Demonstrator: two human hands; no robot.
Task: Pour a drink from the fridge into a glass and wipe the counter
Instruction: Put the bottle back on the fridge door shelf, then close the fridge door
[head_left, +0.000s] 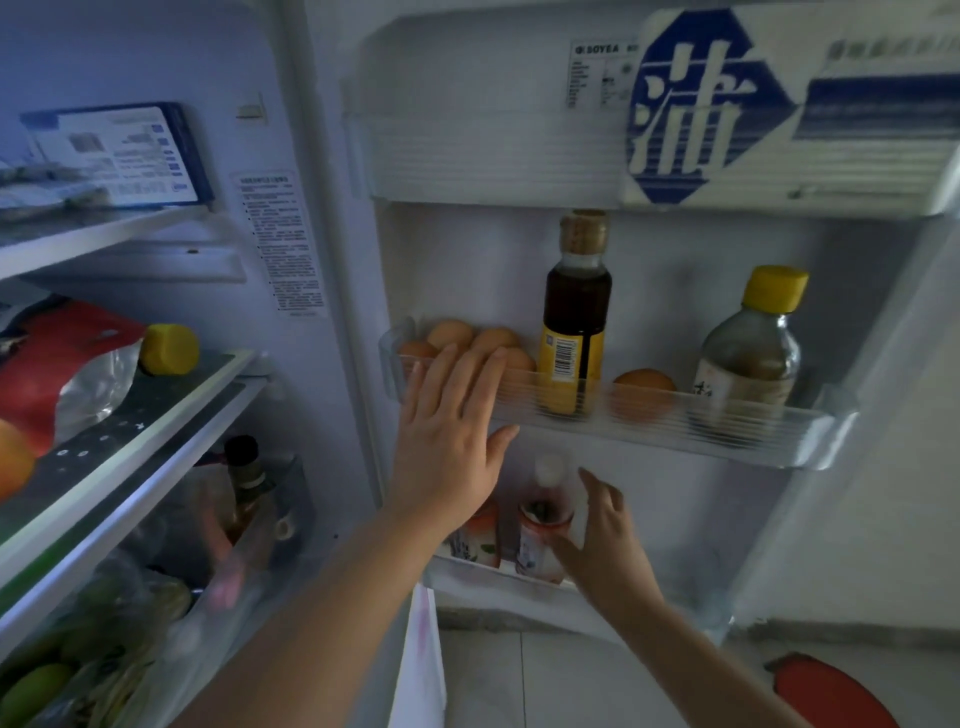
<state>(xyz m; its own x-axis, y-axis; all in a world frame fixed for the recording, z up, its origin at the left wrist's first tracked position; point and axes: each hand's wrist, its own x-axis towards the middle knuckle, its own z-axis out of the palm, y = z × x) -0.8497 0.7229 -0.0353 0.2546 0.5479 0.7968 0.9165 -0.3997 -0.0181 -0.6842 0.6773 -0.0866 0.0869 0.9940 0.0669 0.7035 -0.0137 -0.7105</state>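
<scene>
Pink-labelled drink bottle (543, 525) with pale cap standing in lowest door rack, 6 o'clock of frame centre. Right hand (597, 540) fingers spread, curled at bottle's right side, contact unclear. Left hand (449, 441) fingers spread flat against clear middle door shelf (727, 426), near brown eggs (467, 338) at 12 o'clock.

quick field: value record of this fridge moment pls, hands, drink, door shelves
place: open fridge, view onto the door shelves
left hand: open, fingers spread, flat against the middle door shelf
right hand: open, reaching for the drink bottle, not yet closed on it
drink bottle: white cap, upright in the bottom door shelf
beside it: a carton on its left
middle shelf contents: eggs, dark sauce bottle, yellow-capped bottle
task stage: drink not out of the fridge
</scene>
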